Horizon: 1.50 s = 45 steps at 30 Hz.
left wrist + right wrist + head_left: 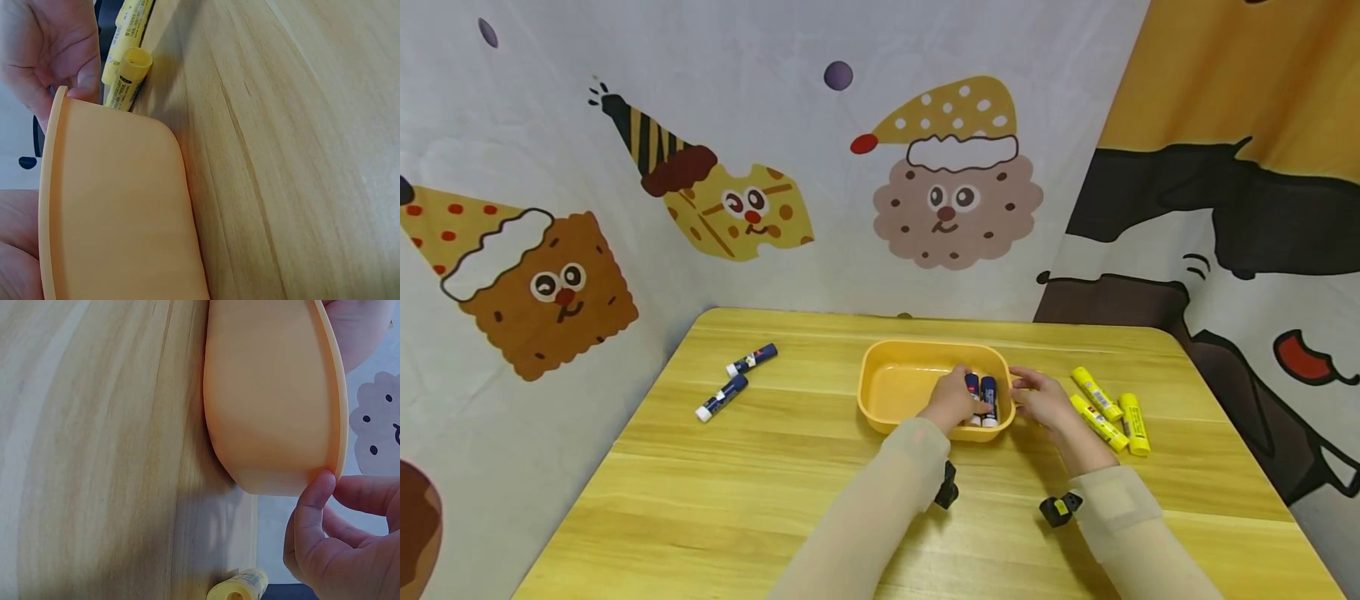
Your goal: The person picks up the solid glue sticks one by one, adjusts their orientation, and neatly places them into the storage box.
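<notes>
A light-orange plastic tub (895,423) stands on the table. My left hand (950,398) reaches over its near rim and holds a blue glue stick (973,384) lying inside, a digit across it. Some of those fingers are hidden. Close beside lies a second blue glue stick (989,395) with a white end, against the tub's right side. With thumb and finger, my right hand (1041,398) pinches the tub's right rim. That pinch shows at the rim corner in the right wrist view, where the tub's outer wall (269,394) fills the middle.
Three yellow glue sticks (1097,422) lie right of the tub, near my right wrist. Two more blue glue sticks (721,397) rest at the table's left. A printed cloth (835,275) hangs behind the wooden table's (700,500) far edge.
</notes>
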{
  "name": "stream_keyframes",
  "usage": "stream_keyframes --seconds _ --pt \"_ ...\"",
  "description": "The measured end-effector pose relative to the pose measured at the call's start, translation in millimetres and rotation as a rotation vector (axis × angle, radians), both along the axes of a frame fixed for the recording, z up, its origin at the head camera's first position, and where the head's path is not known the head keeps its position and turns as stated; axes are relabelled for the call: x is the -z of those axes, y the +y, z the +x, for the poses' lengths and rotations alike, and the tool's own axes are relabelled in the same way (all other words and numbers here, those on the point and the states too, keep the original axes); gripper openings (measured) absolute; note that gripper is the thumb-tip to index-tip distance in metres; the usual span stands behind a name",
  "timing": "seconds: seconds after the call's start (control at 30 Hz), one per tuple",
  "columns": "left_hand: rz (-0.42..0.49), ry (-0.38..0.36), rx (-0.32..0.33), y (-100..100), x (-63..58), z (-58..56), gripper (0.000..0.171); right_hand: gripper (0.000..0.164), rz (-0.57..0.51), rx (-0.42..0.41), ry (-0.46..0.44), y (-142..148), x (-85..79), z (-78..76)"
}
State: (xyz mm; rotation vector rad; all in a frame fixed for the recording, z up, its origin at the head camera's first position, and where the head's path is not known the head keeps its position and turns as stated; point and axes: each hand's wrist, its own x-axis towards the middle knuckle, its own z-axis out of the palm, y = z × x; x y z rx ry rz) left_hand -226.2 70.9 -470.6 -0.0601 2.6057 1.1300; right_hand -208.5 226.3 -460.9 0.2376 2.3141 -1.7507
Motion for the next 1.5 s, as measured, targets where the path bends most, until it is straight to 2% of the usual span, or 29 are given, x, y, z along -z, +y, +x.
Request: stream_keyframes --seconds 0.5,0.6,0.8,0.9,1.17,1.33,1.5 --pt "-0.034 0.016 0.054 -0.9 -1.8 0.9 0.076 0.049 0.026 0.003 -0.020 0.3 0.7 0.2" --pt "-0.079 0.033 0.059 -2.1 -2.3 0.2 0.074 0.049 0.030 0.006 -0.021 0.3 0.7 0.3" --pt "-0.222 0.055 0.076 -7.2 -6.3 -4.7 0.070 0.050 0.025 0.009 -0.025 0.6 0.3 0.7" --pt "-0.260 0.063 0.081 -11.7 -9.4 -6.6 0.068 0.050 0.017 0.013 -0.023 0.7 0.9 0.3" --pt "-0.330 0.166 0.134 -31.2 -17.6 -9.9 0.063 0.051 0.019 0.023 -0.023 0.4 2.5 -1.3" --pt "-0.382 0.268 0.182 -49.5 -21.5 -13.2 0.063 0.051 0.011 0.024 -0.022 0.1 2.6 -1.6" --pt "-0.372 0.330 0.217 -73.6 -26.4 -12.6 0.062 0.050 0.018 0.026 -0.024 -0.1 3.1 -2.2"
